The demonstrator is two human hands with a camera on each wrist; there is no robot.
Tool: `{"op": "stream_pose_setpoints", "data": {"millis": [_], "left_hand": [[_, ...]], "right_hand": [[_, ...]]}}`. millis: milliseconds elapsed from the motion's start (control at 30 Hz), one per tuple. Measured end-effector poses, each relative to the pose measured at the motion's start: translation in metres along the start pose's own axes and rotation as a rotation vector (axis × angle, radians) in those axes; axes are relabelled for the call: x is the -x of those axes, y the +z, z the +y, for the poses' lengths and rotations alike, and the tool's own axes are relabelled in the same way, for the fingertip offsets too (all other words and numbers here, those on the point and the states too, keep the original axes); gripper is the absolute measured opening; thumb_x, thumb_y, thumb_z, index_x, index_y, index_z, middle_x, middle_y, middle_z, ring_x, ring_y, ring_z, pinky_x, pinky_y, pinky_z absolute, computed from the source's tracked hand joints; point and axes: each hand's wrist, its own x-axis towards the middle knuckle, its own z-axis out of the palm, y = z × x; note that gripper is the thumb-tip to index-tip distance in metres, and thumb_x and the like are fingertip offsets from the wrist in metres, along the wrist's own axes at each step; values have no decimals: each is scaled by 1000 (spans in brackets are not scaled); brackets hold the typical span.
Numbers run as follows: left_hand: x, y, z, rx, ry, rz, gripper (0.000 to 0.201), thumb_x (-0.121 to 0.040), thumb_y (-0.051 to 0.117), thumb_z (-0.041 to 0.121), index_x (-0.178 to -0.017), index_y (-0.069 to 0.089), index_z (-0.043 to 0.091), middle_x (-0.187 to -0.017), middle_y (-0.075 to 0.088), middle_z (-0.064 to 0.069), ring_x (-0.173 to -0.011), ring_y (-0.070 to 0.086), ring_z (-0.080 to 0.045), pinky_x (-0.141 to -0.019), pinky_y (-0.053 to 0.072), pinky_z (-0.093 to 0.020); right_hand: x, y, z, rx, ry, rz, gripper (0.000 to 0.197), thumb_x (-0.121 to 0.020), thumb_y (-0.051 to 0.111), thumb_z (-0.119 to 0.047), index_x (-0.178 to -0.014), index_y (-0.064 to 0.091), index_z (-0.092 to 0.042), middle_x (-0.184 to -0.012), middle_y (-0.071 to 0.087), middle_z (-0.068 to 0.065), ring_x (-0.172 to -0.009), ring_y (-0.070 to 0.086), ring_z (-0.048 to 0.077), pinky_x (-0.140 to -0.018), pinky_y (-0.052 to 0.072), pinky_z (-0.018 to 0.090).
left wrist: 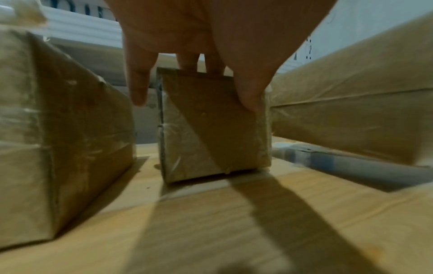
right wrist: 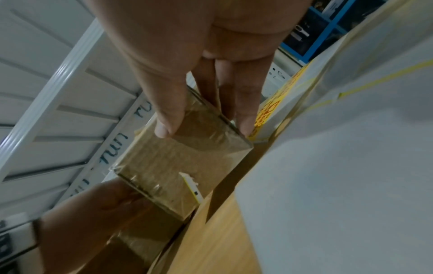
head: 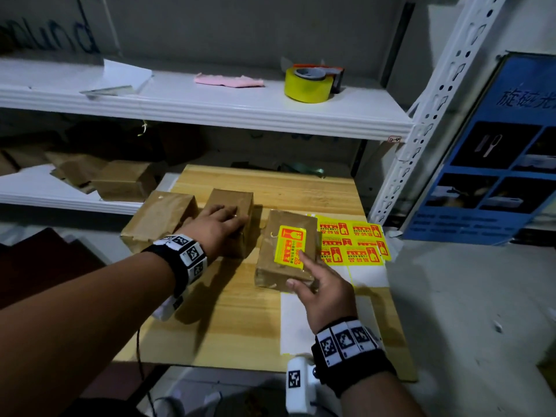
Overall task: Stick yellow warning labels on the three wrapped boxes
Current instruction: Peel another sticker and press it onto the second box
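Three brown wrapped boxes lie on a wooden board (head: 240, 311). My left hand (head: 219, 224) lies over the middle box (head: 237, 200), fingers on its top. In the left wrist view its thumb (left wrist: 251, 100) curls down the middle box (left wrist: 211, 129). The left box (head: 159, 215) stands free, with no label in sight. The right box (head: 282, 266) carries a yellow warning label (head: 290, 246) on top. My right hand (head: 316, 278) grips this box's near end, index finger on the label and thumb (right wrist: 164, 128) on the end face (right wrist: 182, 163).
A sheet of yellow labels (head: 352, 242) lies right of the boxes, with white backing paper (head: 301, 320) in front. The upper shelf holds a yellow tape roll (head: 308, 84) and a pink cloth (head: 228, 80). More wrapped boxes (head: 126, 180) sit on the lower shelf. A blue poster (head: 496, 152) stands at the right.
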Motion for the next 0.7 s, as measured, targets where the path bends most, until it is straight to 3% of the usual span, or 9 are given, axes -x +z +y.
{"op": "stream_pose_setpoints", "data": {"millis": [67,167,233,300,333,433,500,600,700], "left_hand": [[14,1,3,11,2,9,83,-90,65,38,-150,10,56,-169,7,10,-155,7,-28,-115,32,-64],[44,5,8,51,5,22,76,-90,61,42,-150,16,55,-167,14,11,-153,14,-27,-114,35,-60],[70,6,13,87,11,33,70,-92,58,45,-152,22,50,-166,19,12,-152,17,-23,-118,33,-53],[97,7,20,114,16,63,67,-92,58,49,-153,30,43,-165,24,13,-151,20,-19,-120,31,-43],[108,8,22,131,13,74,66,-92,58,50,-153,33,42,-164,27,13,-151,21,-18,-118,34,-42],[135,14,26,170,-21,91,63,-91,56,55,-150,37,43,-162,30,16,-149,23,-16,-113,40,-45],[148,16,29,194,-37,103,62,-89,54,57,-148,40,43,-161,32,18,-147,25,-15,-112,41,-45],[160,16,42,239,-32,152,58,-88,62,54,-143,52,38,-154,43,15,-141,34,-16,-110,41,-39],[162,18,58,269,-9,182,48,-89,66,46,-136,62,32,-148,52,11,-136,40,-17,-108,35,-30]], "right_hand": [[-5,3,6,-7,33,36,60,-81,79,-32,-136,58,-42,-144,60,4,-127,60,22,-106,50,40],[-10,17,12,-55,102,32,66,-84,75,-29,-142,48,-47,-145,59,-2,-131,57,15,-109,48,40],[-13,28,11,-140,128,-52,77,-85,74,-29,-146,34,-55,-145,58,-8,-132,55,9,-111,46,39],[-13,37,8,-199,154,-143,84,-83,72,-36,-144,22,-65,-146,56,-10,-131,55,9,-112,45,39],[-13,39,6,-191,157,-155,85,-82,71,-39,-144,20,-64,-147,55,-9,-132,55,11,-112,46,40],[-12,39,8,-105,123,-43,75,-82,75,-34,-148,40,-41,-142,52,-1,-129,54,19,-108,48,43],[-12,35,6,-124,148,49,62,-82,78,-27,-138,52,-29,-129,56,3,-113,61,21,-97,54,41],[-9,27,2,-218,212,32,41,-84,77,-25,-121,59,-25,-109,66,2,-93,67,17,-79,53,26],[-4,16,8,-274,199,58,24,-85,76,-24,-106,64,-27,-92,68,-6,-88,70,18,-82,57,35]]}}
